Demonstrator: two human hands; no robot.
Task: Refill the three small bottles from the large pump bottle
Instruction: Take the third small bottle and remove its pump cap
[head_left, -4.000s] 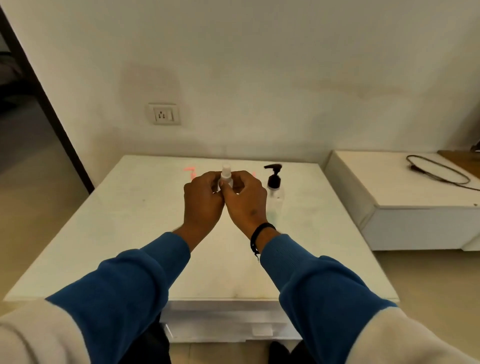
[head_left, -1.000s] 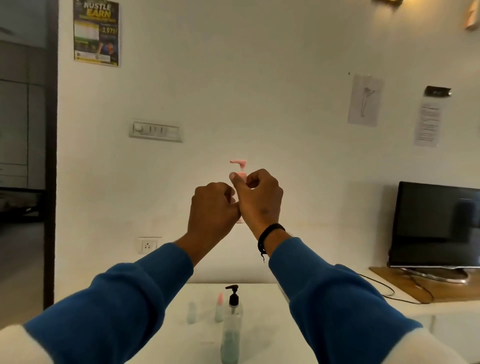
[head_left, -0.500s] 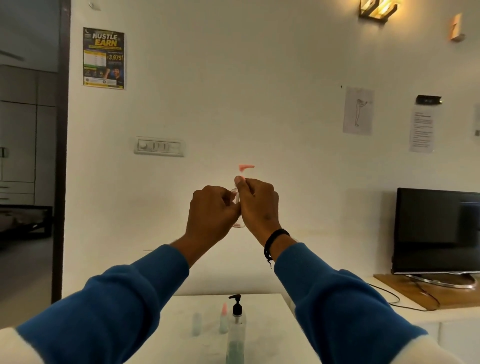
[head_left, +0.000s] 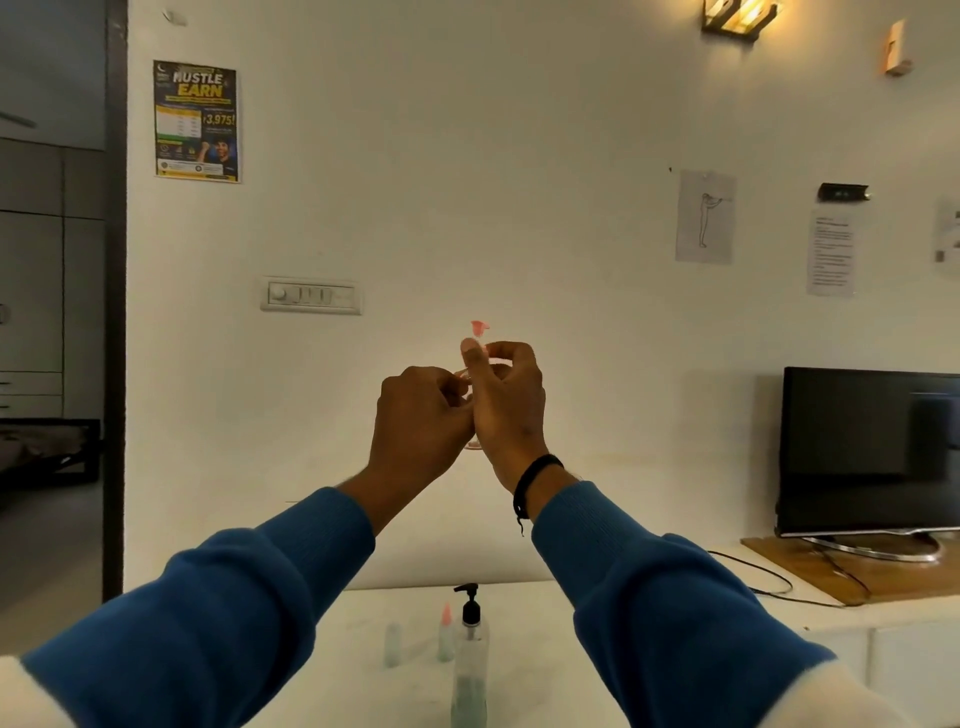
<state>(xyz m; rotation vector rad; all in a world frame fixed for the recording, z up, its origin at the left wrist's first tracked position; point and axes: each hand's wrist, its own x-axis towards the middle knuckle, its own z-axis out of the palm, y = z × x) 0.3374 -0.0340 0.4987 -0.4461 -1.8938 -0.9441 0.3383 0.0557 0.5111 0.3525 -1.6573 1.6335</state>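
Both hands are raised in front of the wall, close together, around a small clear bottle with a pink pump top (head_left: 479, 328). My left hand (head_left: 423, 421) grips the bottle's body, which it mostly hides. My right hand (head_left: 506, 400) pinches the neck under the pink top. Down on the white table (head_left: 535, 654) stand the large pump bottle (head_left: 470, 660) with a black pump, a small bottle with a pink cap (head_left: 445, 634) and a small clear bottle (head_left: 392, 644).
A black monitor (head_left: 872, 452) stands on a wooden board at the right, with a cable (head_left: 763, 577) running toward the table. A switch panel (head_left: 310, 296) and papers hang on the wall. A dark doorway opens at the left.
Four seconds ago the hands held a white-topped bottle low over the table. Since then they and the view rose. In the last half second the pink top turned.
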